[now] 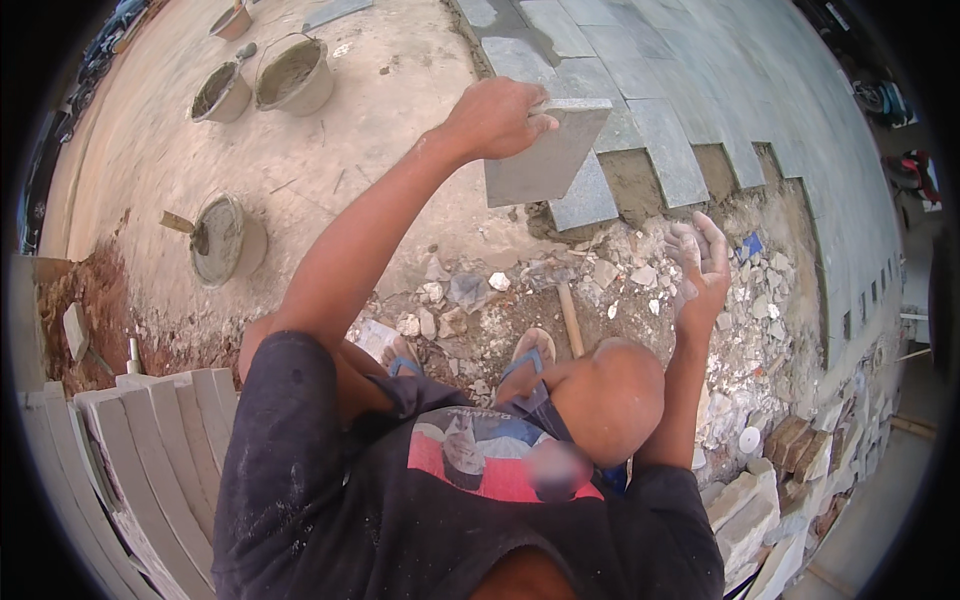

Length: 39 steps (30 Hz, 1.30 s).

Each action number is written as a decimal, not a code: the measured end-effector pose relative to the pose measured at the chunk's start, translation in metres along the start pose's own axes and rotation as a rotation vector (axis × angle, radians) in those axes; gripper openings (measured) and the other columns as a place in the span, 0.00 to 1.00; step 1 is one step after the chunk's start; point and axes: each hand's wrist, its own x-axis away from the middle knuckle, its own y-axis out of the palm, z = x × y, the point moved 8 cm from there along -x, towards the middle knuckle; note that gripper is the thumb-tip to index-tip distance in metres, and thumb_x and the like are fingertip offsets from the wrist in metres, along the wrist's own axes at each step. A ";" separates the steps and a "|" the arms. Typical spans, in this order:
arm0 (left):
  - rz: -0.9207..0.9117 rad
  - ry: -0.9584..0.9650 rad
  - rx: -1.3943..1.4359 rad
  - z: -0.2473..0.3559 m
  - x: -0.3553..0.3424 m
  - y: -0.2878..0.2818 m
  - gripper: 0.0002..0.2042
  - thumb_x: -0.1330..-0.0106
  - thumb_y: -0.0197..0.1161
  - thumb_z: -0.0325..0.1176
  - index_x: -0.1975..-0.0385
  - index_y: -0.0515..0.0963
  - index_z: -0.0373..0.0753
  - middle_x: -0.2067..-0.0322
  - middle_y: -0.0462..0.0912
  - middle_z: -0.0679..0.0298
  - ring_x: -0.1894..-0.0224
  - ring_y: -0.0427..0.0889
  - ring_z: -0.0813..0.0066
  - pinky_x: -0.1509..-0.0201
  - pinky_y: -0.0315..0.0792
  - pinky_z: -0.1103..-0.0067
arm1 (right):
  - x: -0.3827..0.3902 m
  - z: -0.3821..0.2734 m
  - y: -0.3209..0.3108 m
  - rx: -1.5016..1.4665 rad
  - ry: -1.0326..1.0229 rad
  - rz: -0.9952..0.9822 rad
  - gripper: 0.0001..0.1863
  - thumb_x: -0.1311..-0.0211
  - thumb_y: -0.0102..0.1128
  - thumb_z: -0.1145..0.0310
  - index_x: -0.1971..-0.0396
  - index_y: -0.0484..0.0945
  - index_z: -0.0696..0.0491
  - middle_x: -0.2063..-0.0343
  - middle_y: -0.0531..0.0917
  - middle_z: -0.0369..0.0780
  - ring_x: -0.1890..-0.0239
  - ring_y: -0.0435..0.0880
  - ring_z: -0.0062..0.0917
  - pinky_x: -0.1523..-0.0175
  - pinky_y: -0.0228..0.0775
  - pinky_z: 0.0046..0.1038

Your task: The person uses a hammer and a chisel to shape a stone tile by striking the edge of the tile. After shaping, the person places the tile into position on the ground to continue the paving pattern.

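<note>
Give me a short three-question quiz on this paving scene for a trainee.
1. True or false: the left hand grips a grey stone tile by its upper edge, tilted above the gap in the paved floor.
2. Which thing lies on the rubble between the feet and the paving: A, a hammer; B, a broom; C, a saw?
3. Fill in: the right hand is open, dusted white and holds ____.

Key: 1 true; 2 A; 3 nothing.
</note>
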 end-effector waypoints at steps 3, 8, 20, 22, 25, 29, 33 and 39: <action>-0.087 -0.057 -0.030 -0.013 0.004 0.017 0.23 0.36 0.64 0.47 0.50 0.80 0.34 0.63 0.85 0.46 0.57 0.83 0.48 0.51 0.75 0.62 | 0.014 0.003 -0.013 -0.004 0.025 0.051 0.21 0.31 0.56 0.74 0.41 0.68 0.64 0.57 0.82 0.44 0.53 0.82 0.25 0.48 0.75 0.28; -0.101 -0.078 -0.037 -0.026 0.011 0.036 0.22 0.36 0.64 0.47 0.50 0.80 0.35 0.62 0.85 0.47 0.57 0.84 0.49 0.51 0.75 0.62 | 0.027 0.010 -0.021 -0.019 0.043 0.107 0.21 0.32 0.56 0.75 0.41 0.68 0.63 0.57 0.82 0.44 0.55 0.82 0.26 0.50 0.76 0.26; -0.078 -0.107 -0.016 -0.045 0.015 0.052 0.23 0.36 0.64 0.47 0.49 0.80 0.35 0.58 0.85 0.49 0.54 0.83 0.51 0.49 0.75 0.63 | 0.034 0.006 -0.004 -0.008 0.054 0.100 0.20 0.31 0.54 0.75 0.41 0.68 0.65 0.57 0.83 0.46 0.56 0.83 0.27 0.51 0.77 0.27; -0.068 -0.115 -0.015 -0.048 0.015 0.053 0.23 0.36 0.63 0.47 0.49 0.80 0.35 0.58 0.85 0.50 0.54 0.83 0.51 0.49 0.75 0.63 | 0.034 0.008 -0.003 -0.038 0.045 0.088 0.20 0.30 0.54 0.75 0.41 0.68 0.65 0.57 0.83 0.46 0.57 0.83 0.27 0.52 0.77 0.27; -0.073 -0.131 -0.004 -0.050 0.017 0.052 0.23 0.36 0.63 0.48 0.49 0.80 0.35 0.58 0.85 0.49 0.55 0.83 0.51 0.49 0.75 0.63 | 0.035 0.007 -0.003 -0.038 0.049 0.083 0.20 0.30 0.53 0.74 0.41 0.67 0.65 0.57 0.83 0.47 0.57 0.84 0.27 0.52 0.77 0.27; -0.084 -0.149 0.000 -0.049 0.017 0.047 0.23 0.36 0.64 0.48 0.49 0.80 0.35 0.60 0.85 0.48 0.56 0.83 0.50 0.50 0.75 0.63 | 0.036 0.007 -0.002 -0.026 0.051 0.078 0.20 0.30 0.53 0.74 0.41 0.67 0.65 0.57 0.83 0.47 0.57 0.84 0.27 0.53 0.76 0.26; -0.071 -0.132 0.018 -0.046 0.015 0.046 0.23 0.36 0.64 0.48 0.49 0.80 0.35 0.61 0.85 0.47 0.56 0.84 0.50 0.51 0.75 0.63 | 0.036 0.011 -0.003 -0.030 0.083 0.089 0.20 0.30 0.53 0.73 0.42 0.68 0.65 0.57 0.83 0.47 0.58 0.83 0.26 0.52 0.76 0.26; -0.035 -0.118 0.002 -0.048 0.015 0.048 0.23 0.36 0.64 0.47 0.50 0.80 0.35 0.61 0.85 0.48 0.57 0.84 0.49 0.51 0.75 0.62 | 0.038 0.011 -0.004 -0.021 0.092 0.095 0.19 0.30 0.53 0.73 0.42 0.68 0.65 0.58 0.83 0.47 0.59 0.83 0.25 0.53 0.76 0.26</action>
